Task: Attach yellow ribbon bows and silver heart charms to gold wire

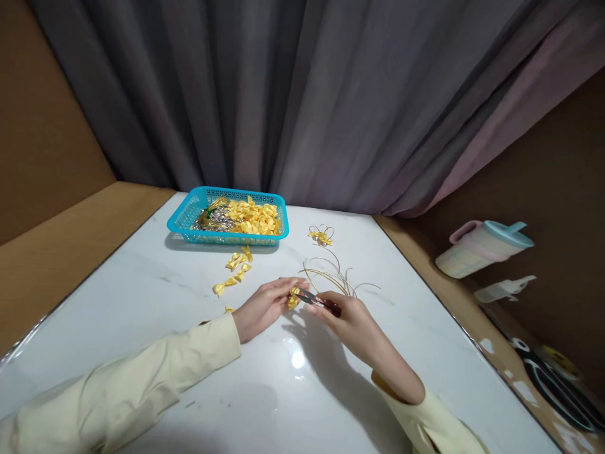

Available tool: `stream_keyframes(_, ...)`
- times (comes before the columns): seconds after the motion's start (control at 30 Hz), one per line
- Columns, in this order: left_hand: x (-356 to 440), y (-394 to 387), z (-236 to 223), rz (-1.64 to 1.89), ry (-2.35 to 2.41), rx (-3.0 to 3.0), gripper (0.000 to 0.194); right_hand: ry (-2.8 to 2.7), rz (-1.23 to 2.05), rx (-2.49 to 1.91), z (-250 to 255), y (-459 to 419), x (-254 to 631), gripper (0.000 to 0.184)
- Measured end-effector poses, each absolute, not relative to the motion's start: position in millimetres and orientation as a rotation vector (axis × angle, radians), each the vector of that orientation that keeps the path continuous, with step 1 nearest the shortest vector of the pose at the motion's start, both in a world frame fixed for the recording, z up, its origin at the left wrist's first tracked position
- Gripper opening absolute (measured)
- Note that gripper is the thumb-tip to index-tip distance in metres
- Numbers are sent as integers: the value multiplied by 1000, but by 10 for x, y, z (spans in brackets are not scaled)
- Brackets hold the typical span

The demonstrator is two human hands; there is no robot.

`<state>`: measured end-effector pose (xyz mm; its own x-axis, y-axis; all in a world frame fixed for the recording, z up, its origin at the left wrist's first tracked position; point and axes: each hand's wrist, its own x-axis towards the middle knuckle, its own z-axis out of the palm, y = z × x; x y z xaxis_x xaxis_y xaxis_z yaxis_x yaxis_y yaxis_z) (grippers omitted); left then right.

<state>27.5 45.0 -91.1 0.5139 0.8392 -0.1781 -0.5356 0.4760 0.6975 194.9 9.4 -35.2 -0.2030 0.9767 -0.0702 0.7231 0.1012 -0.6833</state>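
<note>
Near the middle of the white table, my left hand (267, 308) pinches a small yellow ribbon bow (293, 298) between its fingers. My right hand (352, 318) is closed around a pair of small dark pliers (309, 297), whose tips touch the bow. Part of the pliers' handles is hidden in my palm. Just beyond my right hand lie several thin gold cords (331, 272), fanned out in loose curves. Several loose yellow bows (231, 280) rest on the table beyond my left hand. A yellow bow with looped cord (321, 236) sits farther back.
A blue plastic basket (189, 233) at the back holds yellow bows, silver metal pieces and gold cords. On the brown ledge at right are a tumbler with a handle (479, 249), a small squeeze bottle (501, 290) and black-handled scissors (558, 384). A grey curtain (302, 101) hangs behind.
</note>
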Motion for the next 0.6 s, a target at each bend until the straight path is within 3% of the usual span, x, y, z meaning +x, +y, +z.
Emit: stream_keyframes(0.6,305,438,-931,897,538,701,19,-1941,569,-1641,-543,88,1747,25)
